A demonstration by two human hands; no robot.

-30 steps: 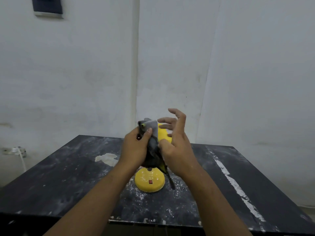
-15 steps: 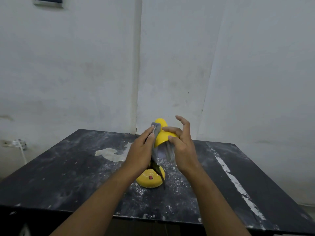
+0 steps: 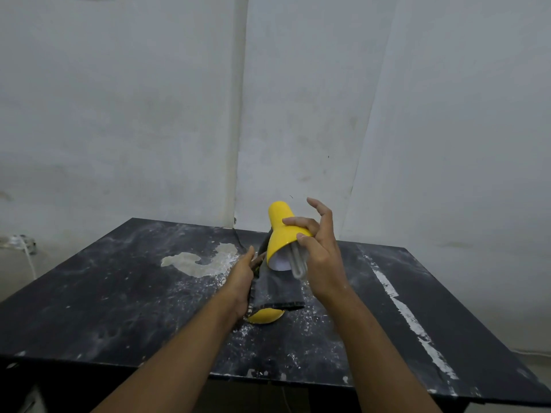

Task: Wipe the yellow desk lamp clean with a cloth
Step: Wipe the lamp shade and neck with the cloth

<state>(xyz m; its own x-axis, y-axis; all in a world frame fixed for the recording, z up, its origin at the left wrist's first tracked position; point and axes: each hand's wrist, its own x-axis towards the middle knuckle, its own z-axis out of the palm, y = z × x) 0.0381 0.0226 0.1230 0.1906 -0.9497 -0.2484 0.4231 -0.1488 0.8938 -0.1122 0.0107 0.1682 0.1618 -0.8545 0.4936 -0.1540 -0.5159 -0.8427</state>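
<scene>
The yellow desk lamp [image 3: 280,231] stands in the middle of the black table [image 3: 119,293], its shade tilted toward me with a white bulb sticking out. My right hand [image 3: 319,257] holds the shade's rim with thumb and forefinger, the other fingers spread. A dark grey cloth [image 3: 277,287] hangs down over the lamp's neck and covers most of the round yellow base [image 3: 265,315]. My left hand [image 3: 241,278] grips the cloth from the left, pressed against the neck, which is hidden.
White dust and a pale patch [image 3: 202,262] mark the tabletop left of the lamp. A white streak [image 3: 408,317] runs along the right side. Grey walls rise close behind the table. A wall socket with a cable [image 3: 22,244] sits at the far left.
My left hand has slid the cloth down from the shade to the neck and base. The shade is now bare, and my right hand holds its rim lower down.
</scene>
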